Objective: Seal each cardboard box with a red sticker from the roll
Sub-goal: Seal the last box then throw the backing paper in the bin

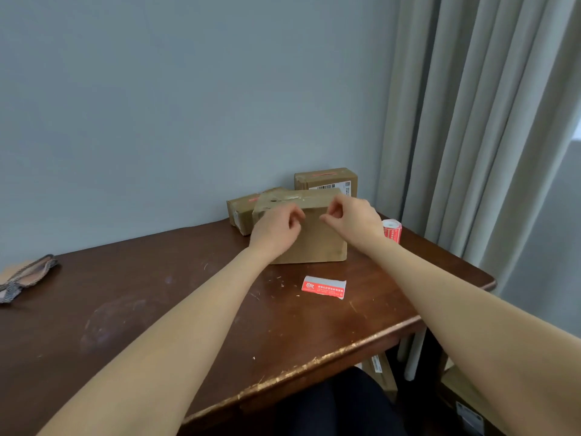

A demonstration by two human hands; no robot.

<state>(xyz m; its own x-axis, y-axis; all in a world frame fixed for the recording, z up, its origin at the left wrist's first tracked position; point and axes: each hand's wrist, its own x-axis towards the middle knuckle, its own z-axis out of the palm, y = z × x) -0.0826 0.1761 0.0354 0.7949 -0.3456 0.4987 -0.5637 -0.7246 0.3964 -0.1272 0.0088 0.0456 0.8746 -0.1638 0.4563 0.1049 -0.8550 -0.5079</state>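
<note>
My left hand and right hand curl at the box top; whether pinching, I cannot tell. The red sticker lies lengthwise, parallel to the bench front edge.

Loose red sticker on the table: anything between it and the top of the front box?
Nothing visible. The sticker lies on the table in front of the front box, apart from it, bare wood between. The left hand and right hand are at the box's top edge, clear of the sticker.

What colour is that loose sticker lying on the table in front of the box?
The loose sticker is red with white print and a white edge; head view.
</note>
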